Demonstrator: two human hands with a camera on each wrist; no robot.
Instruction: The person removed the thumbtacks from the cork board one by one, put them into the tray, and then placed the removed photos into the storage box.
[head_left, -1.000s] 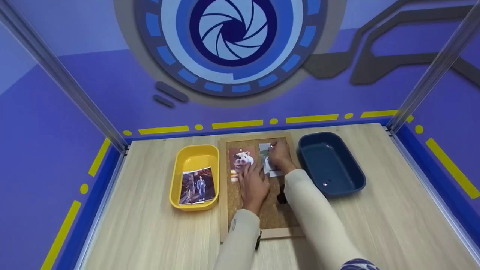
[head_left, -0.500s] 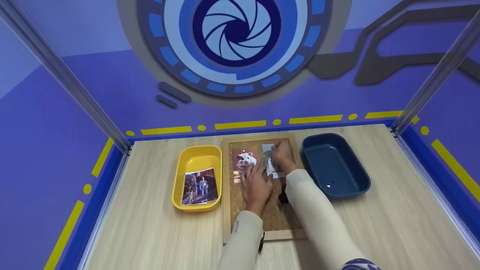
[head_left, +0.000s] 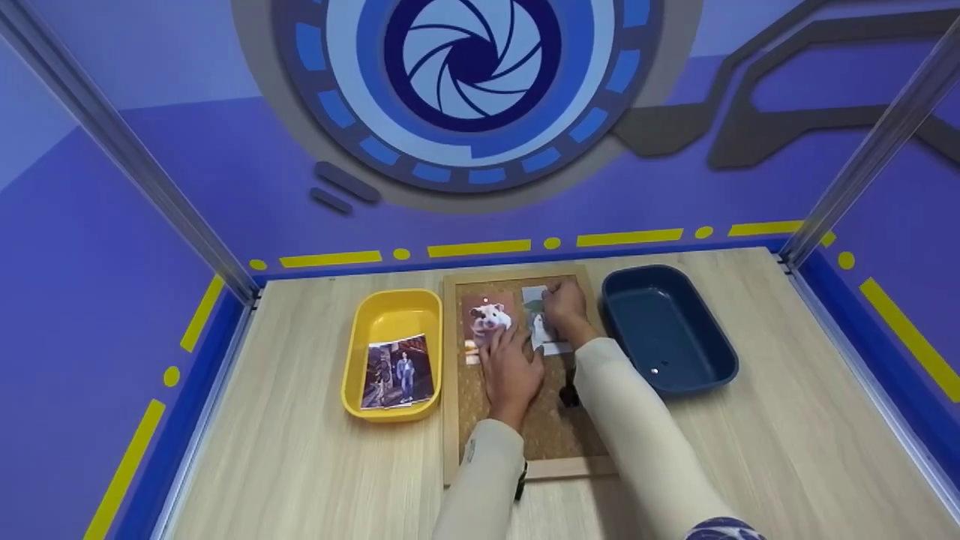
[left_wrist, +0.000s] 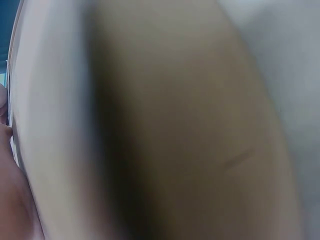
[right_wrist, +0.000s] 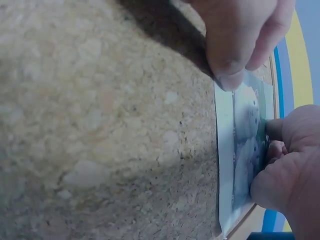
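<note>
A hamster photo (head_left: 489,315) lies on the framed corkboard (head_left: 480,420), with a small pale pin head at its top. Beside it on the right is a second photo (head_left: 535,300), showing a white animal on green. My left hand (head_left: 514,375) rests palm down, its fingers spread over the lower parts of both photos. At the second photo's upper right, my right hand (head_left: 568,304) has its fingers curled together, pinching what seems a pushpin, hidden by the fingers. In the right wrist view, fingertips of both hands touch that photo (right_wrist: 240,165).
Left of the board stands a yellow tray (head_left: 351,375) holding several photos (head_left: 401,371). A dark blue tray (head_left: 660,322) sits on the right, with a small shiny spot near its front. The left wrist view is mostly blurred sleeve. A patterned wall rises behind.
Both hands stay on the second photo with barely any movement. A small glint at the right fingertips, seen a second ago, is now covered. The head view shifted slightly.
</note>
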